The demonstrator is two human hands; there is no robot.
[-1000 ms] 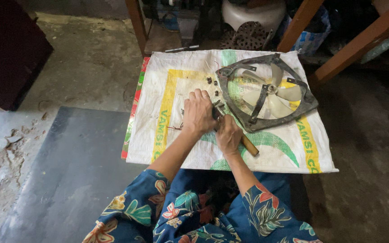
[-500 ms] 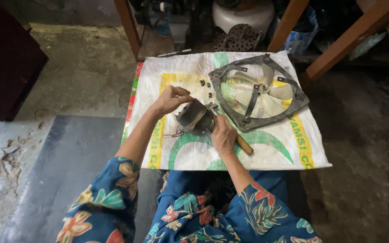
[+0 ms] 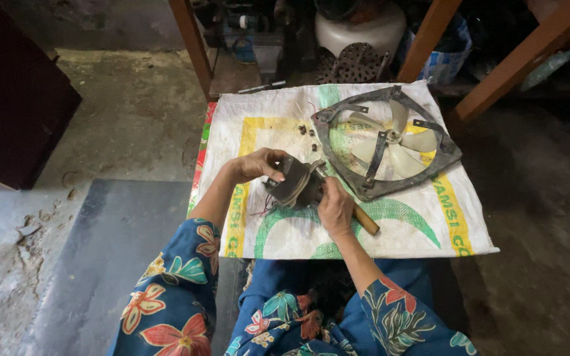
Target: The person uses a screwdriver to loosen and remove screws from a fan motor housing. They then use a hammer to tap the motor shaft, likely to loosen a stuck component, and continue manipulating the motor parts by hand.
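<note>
My left hand (image 3: 255,165) grips a small dark round motor (image 3: 293,182) and holds it tilted just above a white woven sack (image 3: 423,227) spread on the floor. My right hand (image 3: 334,207) is closed around a screwdriver with a wooden handle (image 3: 365,220); its tip meets the motor's right side. Thin wires hang from under the motor. To the right lies a grey fan frame (image 3: 386,140) with pale blades inside it.
Several small screws (image 3: 308,135) lie on the sack left of the fan frame. Wooden legs (image 3: 192,46) and a slanted beam (image 3: 516,62) stand behind, with a white round vessel (image 3: 363,29) and clutter beneath. Bare concrete floor lies to the left.
My left hand has lifted the motor and turned it on edge. My right hand has shifted right with the screwdriver against the motor. The view has moved closer.
</note>
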